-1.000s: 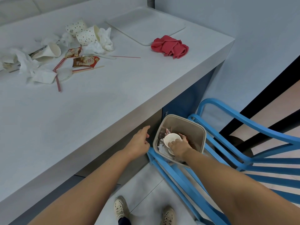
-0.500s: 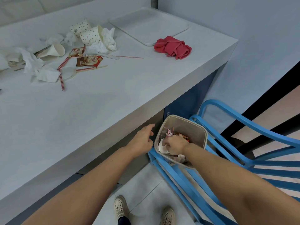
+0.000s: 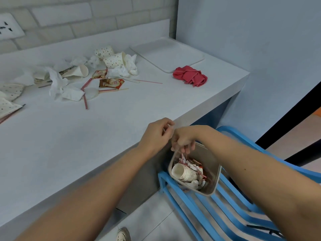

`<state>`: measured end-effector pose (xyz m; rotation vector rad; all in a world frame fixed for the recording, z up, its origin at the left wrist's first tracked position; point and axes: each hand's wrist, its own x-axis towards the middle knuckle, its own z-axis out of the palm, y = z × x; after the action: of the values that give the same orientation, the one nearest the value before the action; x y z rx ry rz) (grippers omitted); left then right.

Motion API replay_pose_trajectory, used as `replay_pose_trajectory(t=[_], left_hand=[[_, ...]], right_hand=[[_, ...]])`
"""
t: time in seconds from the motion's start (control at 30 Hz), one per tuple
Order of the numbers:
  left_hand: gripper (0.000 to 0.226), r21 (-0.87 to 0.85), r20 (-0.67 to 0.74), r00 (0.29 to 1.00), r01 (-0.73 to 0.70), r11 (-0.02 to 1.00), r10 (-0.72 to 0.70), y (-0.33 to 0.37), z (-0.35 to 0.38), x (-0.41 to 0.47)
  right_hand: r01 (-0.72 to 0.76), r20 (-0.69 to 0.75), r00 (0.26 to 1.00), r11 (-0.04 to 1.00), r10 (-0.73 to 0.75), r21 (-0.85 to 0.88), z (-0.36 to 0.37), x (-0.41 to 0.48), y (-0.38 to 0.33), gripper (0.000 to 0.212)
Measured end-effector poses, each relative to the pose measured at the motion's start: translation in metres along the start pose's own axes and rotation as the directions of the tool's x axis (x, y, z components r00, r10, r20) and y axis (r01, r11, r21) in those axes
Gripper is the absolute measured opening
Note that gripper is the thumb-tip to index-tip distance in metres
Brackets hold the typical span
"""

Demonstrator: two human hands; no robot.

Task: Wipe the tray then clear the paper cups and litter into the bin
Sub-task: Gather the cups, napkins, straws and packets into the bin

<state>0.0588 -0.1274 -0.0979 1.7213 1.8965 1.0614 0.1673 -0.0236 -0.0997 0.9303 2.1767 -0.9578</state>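
Bin (image 3: 211, 171) on a blue chair (image 3: 171, 186) holds stacked paper cups (image 3: 182, 172); my left hand (image 3: 156, 134) and right hand (image 3: 184, 139) curl fingers by its rim, holding what I cannot tell. Print on sachets (image 3: 111, 82) atop the worktop (image 3: 104, 136) is unreadable.

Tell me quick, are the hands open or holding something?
Left hand: curled, maybe pinching something thin; cannot tell.
Right hand: curled over the bin, straws at its fingertips; grip cannot be told.

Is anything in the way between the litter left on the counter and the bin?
Nothing visible does: no object lies on the counter between the litter pile and the bin. Only the left hand and right hand hang above its open mouth.
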Motion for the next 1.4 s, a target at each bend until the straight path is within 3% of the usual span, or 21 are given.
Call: replay_pose_trajectory(t=[0.13,0.33,0.87,1.2,1.4], left_hand=[[0.019,0.044,-0.087,0.996,-0.008,0.999,0.012,-0.003,-0.034,0.006],[0.019,0.085,-0.222,0.971,0.107,0.991,-0.085,-0.025,-0.092,0.009],[0.019,0.096,-0.459,0.812,0.448,0.889,-0.360,-0.146,-0.251,-0.019],[0.019,0.191,-0.629,0.688,0.588,0.786,-0.362,-0.218,-0.347,-0.043],[0.055,0.207,-0.564,0.628,0.737,0.644,-0.537,-0.260,-0.381,-0.043]], right_hand=[[0.007,0.053,0.999,0.991,0.001,-0.136,-0.031,-0.019,-0.050,0.020],[0.072,-0.061,0.994,0.961,-0.091,-0.266,-0.055,-0.020,-0.121,0.027],[0.287,-0.268,0.877,0.883,-0.398,-0.371,-0.066,0.055,-0.291,0.036],[0.369,-0.256,0.856,0.879,-0.448,-0.302,-0.050,0.110,-0.378,0.028],[0.391,-0.243,0.875,0.907,-0.419,-0.154,-0.042,0.138,-0.406,0.020]])
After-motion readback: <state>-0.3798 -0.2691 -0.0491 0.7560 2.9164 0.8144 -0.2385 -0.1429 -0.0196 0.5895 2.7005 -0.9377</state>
